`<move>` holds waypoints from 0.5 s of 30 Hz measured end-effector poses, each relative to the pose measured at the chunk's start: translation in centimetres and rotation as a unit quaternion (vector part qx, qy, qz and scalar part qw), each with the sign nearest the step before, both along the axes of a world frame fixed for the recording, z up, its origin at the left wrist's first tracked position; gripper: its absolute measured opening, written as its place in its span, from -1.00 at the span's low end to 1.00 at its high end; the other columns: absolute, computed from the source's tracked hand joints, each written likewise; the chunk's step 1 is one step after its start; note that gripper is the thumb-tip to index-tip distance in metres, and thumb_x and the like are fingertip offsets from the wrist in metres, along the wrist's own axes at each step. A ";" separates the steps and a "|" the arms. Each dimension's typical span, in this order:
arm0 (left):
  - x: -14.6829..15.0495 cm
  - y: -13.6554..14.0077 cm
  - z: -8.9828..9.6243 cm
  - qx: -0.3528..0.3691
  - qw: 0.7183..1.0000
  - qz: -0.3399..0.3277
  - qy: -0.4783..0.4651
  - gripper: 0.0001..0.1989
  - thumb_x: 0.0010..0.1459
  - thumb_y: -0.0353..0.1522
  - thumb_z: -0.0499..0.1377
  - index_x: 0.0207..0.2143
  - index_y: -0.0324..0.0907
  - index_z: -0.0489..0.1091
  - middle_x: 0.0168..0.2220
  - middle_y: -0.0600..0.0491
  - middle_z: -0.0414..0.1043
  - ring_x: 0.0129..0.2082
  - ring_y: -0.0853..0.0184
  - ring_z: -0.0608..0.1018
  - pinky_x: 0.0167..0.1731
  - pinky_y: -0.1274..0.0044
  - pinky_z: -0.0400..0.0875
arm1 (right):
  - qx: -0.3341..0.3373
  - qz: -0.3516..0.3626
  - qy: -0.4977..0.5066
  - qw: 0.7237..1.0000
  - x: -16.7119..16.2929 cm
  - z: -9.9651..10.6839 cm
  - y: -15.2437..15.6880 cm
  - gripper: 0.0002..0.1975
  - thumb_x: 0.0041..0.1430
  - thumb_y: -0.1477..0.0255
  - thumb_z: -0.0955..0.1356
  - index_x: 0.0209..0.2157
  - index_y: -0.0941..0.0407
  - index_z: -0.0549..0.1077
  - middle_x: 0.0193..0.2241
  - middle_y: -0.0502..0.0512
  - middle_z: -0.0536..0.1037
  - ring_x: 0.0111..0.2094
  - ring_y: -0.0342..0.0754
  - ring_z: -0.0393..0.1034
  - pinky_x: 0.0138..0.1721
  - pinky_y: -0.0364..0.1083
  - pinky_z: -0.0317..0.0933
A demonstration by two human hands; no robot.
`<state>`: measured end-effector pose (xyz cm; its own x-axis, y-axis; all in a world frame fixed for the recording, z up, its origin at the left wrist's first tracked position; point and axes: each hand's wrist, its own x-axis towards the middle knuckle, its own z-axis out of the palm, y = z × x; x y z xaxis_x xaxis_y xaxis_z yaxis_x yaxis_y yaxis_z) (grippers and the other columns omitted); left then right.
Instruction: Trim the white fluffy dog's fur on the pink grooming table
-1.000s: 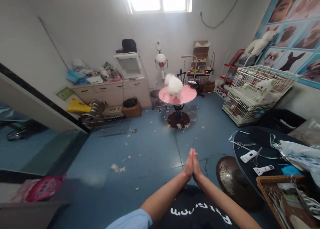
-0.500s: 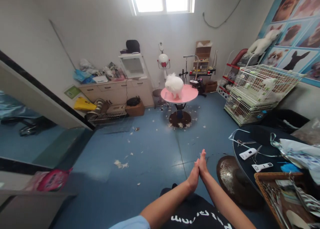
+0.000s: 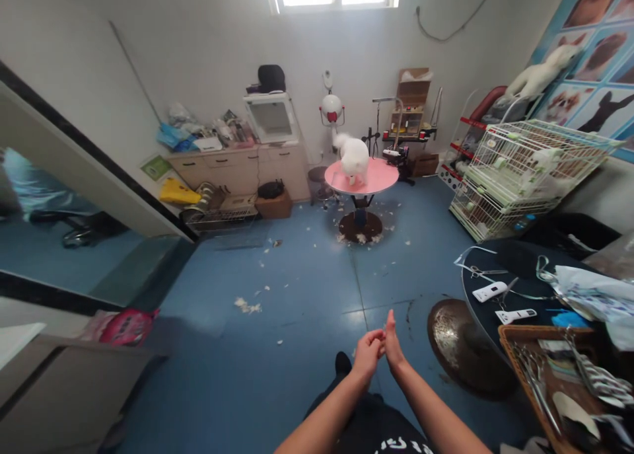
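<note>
In front of my body, low in the view, my two hands meet. My left hand [image 3: 369,353] has its fingers curled in against the palm side of my right hand, and no object shows in it. The fingers of my right hand [image 3: 391,340] are stretched out and pointing up and away, with nothing held. Well beyond them a fluffy white dog [image 3: 354,158] stands on a round pink grooming table [image 3: 384,176]. Nearest on the right is a dark round table [image 3: 478,300] bearing white clippers [image 3: 490,291], another white clipper [image 3: 516,316] and scissors [image 3: 488,271].
A wicker basket [image 3: 505,338] of scissors and combs sits at lower right. White wire cages [image 3: 495,189] stand behind it, holding a white animal. Cabinets [image 3: 218,170] line the back wall. Tufts of white fur [image 3: 246,305] lie on the blue floor. A grey cabinet [image 3: 74,388] is at lower left.
My hands were pressed palm to palm; now the left fingers have curled and both hands sit slightly lower. The dog has turned its head away. The view has shifted a little.
</note>
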<state>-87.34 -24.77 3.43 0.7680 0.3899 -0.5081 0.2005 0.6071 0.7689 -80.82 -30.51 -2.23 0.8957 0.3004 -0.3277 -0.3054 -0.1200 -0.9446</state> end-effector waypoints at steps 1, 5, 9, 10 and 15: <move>-0.4 0.0 0.2 0.043 0.999 -0.001 0.005 -0.76 -0.16 -0.36 0.35 -0.36 -0.23 0.52 -0.30 -0.10 0.57 -0.24 0.18 0.58 -0.05 0.33 0.41 | 0.007 -0.008 0.018 1.000 -0.4 0.1 0.1 0.13 -0.07 -0.38 -0.01 0.32 0.12 0.13 0.37 0.24 0.00 0.40 0.09 -0.25 0.34 0.15 -0.18; -1.2 0.3 1.0 0.189 0.981 -0.040 -0.009 -0.88 -0.18 -0.52 0.28 -0.49 -0.22 0.51 -0.44 -0.02 0.53 -0.37 0.27 0.52 -0.20 0.45 0.40 | 0.045 -0.058 0.073 0.995 -1.5 0.9 0.7 0.05 0.03 -0.32 -0.07 0.33 0.08 0.11 0.32 0.27 0.15 0.35 0.08 0.00 0.28 0.17 -0.01; -1.6 1.4 1.7 0.187 0.980 -0.070 -0.002 -0.91 -0.18 -0.50 0.27 -0.58 -0.22 0.40 -0.60 0.10 0.39 -0.57 0.41 0.39 -0.50 0.58 0.28 | 0.075 -0.068 0.084 0.991 -2.3 2.5 1.4 0.02 0.03 -0.33 -0.05 0.31 0.04 0.17 0.26 0.32 0.26 0.26 0.14 0.18 0.21 0.19 0.11; -1.7 1.8 2.0 0.170 0.983 -0.070 0.003 -0.90 -0.18 -0.48 0.28 -0.58 -0.22 0.38 -0.63 0.13 0.36 -0.60 0.44 0.35 -0.56 0.60 0.24 | 0.084 -0.062 0.082 0.991 -2.6 2.9 1.6 0.03 0.02 -0.34 -0.04 0.30 0.04 0.17 0.26 0.34 0.26 0.24 0.16 0.22 0.19 0.21 0.14; -2.3 4.0 3.4 0.038 0.998 -0.036 0.019 -0.80 -0.15 -0.36 0.32 -0.51 -0.22 0.34 -0.67 0.18 0.31 -0.67 0.50 0.32 -0.64 0.65 0.18 | 0.103 0.020 0.033 0.994 -4.8 4.6 2.1 -0.01 -0.09 -0.34 0.19 0.17 0.08 0.38 0.13 0.37 0.43 0.13 0.25 0.36 0.06 0.25 0.27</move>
<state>-89.62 -20.75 6.83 0.7757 0.3728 -0.5093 0.2718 0.5310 0.8026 -85.57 -28.39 2.33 0.8603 0.4027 -0.3127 -0.3656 0.0598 -0.9288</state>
